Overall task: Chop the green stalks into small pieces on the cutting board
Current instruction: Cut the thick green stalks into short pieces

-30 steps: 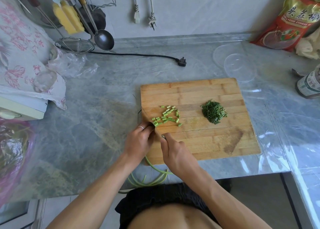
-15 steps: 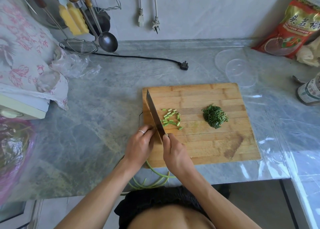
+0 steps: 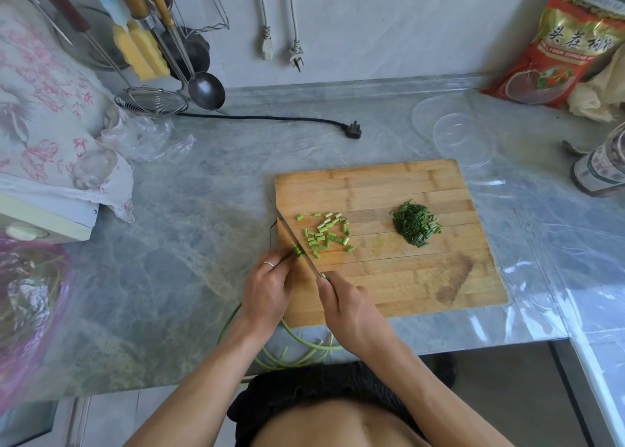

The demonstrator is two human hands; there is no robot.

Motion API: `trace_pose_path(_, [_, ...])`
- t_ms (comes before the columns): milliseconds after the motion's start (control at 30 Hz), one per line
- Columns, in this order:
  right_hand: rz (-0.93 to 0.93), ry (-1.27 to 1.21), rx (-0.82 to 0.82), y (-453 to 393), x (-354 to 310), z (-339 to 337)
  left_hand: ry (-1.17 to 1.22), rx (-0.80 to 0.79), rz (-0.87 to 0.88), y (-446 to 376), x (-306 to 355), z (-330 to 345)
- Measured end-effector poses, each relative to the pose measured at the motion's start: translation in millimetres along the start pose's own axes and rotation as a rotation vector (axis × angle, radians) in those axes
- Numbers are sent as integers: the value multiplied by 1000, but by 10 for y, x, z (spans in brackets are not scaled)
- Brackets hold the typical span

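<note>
Currently, head view: right hand [image 3: 351, 308] grips knife [image 3: 296, 243], blade down on cutting board [image 3: 389, 189]. Left hand [image 3: 270, 287] pinches green stalks [image 3: 297, 340] at board's left edge, tails hanging off desk [image 3: 203, 183]. Cut pieces [image 3: 324, 233] beside blade. Risk: fingertips close to edge; stalk slip could nick them.

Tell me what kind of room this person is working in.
Most likely a home kitchen: a wooden cutting board with chopped greens sits on a marble-look counter, and a ladle and wire skimmer hang by the wall.
</note>
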State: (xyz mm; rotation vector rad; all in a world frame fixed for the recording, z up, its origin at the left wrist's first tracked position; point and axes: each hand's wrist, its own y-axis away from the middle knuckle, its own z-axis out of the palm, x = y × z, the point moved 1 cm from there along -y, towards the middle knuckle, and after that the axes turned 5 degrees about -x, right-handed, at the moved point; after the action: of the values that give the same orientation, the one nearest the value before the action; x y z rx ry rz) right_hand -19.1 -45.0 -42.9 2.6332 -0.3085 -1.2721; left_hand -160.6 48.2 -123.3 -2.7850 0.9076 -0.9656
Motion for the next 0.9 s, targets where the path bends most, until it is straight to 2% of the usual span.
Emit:
trace_pose_path(233, [-44, 12, -24, -30, -8, -45, -19, 35, -27, -17, 56, -29])
trace_pose_path(467, [-48, 16, -57, -45, -3, -113, -122, 39, 25, -2, 42, 4])
trace_pose_path(633, [-58, 6, -51, -23, -2, -123, -3, 58, -56, -6, 49, -9])
trace_pose_path(900, [-46, 1, -44, 4, 13, -123, 64, 51, -68, -38, 16, -43])
